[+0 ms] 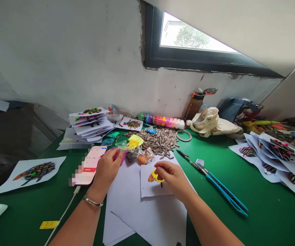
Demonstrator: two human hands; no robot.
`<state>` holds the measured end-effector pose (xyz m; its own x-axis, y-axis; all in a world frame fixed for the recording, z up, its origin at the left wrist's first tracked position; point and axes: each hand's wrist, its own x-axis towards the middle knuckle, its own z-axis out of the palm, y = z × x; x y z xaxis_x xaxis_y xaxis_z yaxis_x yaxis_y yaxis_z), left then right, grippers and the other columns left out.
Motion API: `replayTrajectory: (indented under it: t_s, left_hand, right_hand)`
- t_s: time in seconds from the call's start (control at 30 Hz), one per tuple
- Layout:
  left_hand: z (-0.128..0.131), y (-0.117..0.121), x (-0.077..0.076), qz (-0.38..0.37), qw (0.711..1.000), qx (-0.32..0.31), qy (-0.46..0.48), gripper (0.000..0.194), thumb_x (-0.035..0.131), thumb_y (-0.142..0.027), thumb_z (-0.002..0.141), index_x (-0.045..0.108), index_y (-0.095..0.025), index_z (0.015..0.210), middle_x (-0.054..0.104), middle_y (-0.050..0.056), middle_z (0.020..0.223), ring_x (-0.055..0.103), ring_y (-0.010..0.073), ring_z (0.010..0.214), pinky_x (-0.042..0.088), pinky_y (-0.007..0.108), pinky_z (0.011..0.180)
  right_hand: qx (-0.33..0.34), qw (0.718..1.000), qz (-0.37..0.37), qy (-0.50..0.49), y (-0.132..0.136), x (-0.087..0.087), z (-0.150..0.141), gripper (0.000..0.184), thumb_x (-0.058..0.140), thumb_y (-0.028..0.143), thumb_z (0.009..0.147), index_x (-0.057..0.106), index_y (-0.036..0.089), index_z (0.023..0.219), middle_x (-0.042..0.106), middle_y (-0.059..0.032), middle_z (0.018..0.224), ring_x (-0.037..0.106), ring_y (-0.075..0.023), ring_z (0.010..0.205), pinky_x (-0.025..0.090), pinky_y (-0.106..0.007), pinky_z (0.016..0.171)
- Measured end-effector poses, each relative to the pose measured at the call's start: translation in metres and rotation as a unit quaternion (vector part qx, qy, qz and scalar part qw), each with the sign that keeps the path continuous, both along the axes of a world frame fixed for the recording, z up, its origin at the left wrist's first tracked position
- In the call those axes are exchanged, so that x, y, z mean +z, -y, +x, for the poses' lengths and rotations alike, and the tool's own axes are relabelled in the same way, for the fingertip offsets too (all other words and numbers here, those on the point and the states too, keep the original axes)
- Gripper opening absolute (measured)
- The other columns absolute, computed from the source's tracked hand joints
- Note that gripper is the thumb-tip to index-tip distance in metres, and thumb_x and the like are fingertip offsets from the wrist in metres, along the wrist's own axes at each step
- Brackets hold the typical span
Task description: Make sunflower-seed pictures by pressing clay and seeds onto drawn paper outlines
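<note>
My left hand (108,169) is closed round a small clear bag of pink clay (122,154), held just above the white sheets. My right hand (171,177) pinches its fingertips down on a small white card (150,186) bearing a yellow and orange clay figure (154,177); what sits between the fingertips is too small to name. A heap of striped sunflower seeds (160,140) lies just beyond the card. Small bags of yellow, orange and dark clay (137,150) lie between my hands and the seeds.
A phone (89,165) on a white cable lies left of my left hand. Blue scissors (224,189) and a thin tool lie to the right. Stacks of finished seed pictures (89,121) stand back left and right (278,153). A row of coloured clay (163,120), a bottle (196,102) and a cloth bag (211,123) line the wall.
</note>
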<state>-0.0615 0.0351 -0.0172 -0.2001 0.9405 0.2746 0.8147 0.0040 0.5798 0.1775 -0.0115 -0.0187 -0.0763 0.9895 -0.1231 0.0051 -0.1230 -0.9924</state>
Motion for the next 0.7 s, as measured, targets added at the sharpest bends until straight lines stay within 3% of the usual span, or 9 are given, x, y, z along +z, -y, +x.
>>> replayTrajectory:
  t_s: [0.1,0.3,0.43,0.53,0.7]
  left_hand:
    - [0.000,0.000,0.000,-0.004,1.000,0.001,-0.001,0.035,0.050,-0.047,0.086,0.072,-0.023,0.101,0.074,0.005,0.102,0.066,0.0253,0.093,0.049,0.031,0.080]
    - [-0.003,-0.001,0.000,-0.010,0.999,0.013,0.038,0.034,0.053,-0.048,0.084,0.073,-0.024,0.098,0.075,0.004,0.098,0.066,0.0248,0.090,0.049,0.031,0.076]
    - [-0.006,-0.003,-0.004,-0.033,0.989,0.017,0.141,0.040,0.058,-0.053,0.080,0.073,-0.022,0.098,0.075,0.003,0.094,0.066,0.0237,0.086,0.050,0.030,0.073]
    - [-0.009,-0.006,-0.007,-0.037,0.974,-0.001,0.224,0.047,0.061,-0.058,0.076,0.073,-0.018,0.098,0.075,0.005,0.093,0.066,0.0233,0.085,0.049,0.029,0.071]
    - [-0.010,-0.007,-0.010,-0.033,0.968,-0.007,0.248,0.051,0.063,-0.061,0.074,0.073,-0.016,0.097,0.076,0.005,0.091,0.066,0.0233,0.084,0.049,0.028,0.070]
  right_hand:
    - [-0.008,1.000,-0.002,0.006,-0.001,-0.002,-0.001,0.027,0.065,0.043,0.076,0.069,0.019,0.088,0.071,-0.0055,0.082,0.065,-0.0161,0.065,0.049,-0.028,0.062]
    - [0.043,0.990,0.045,0.125,-0.001,-0.006,0.000,0.029,0.060,0.040,0.082,0.069,0.018,0.065,0.064,-0.0021,0.060,0.051,-0.0119,0.053,0.037,-0.024,0.051]
    - [0.028,0.989,0.073,0.128,-0.001,-0.013,0.000,0.013,0.064,0.031,0.079,0.072,0.021,0.079,0.068,-0.0020,0.070,0.059,-0.0152,0.064,0.042,-0.025,0.058]
    - [0.032,0.991,0.076,0.107,-0.002,-0.018,-0.001,0.015,0.061,0.031,0.082,0.072,0.023,0.089,0.071,-0.0032,0.082,0.065,-0.0163,0.068,0.046,-0.026,0.062]
    - [0.049,0.985,0.084,0.141,-0.003,-0.017,0.000,0.025,0.053,0.037,0.088,0.070,0.021,0.080,0.070,-0.0025,0.071,0.059,-0.0136,0.060,0.044,-0.024,0.058]
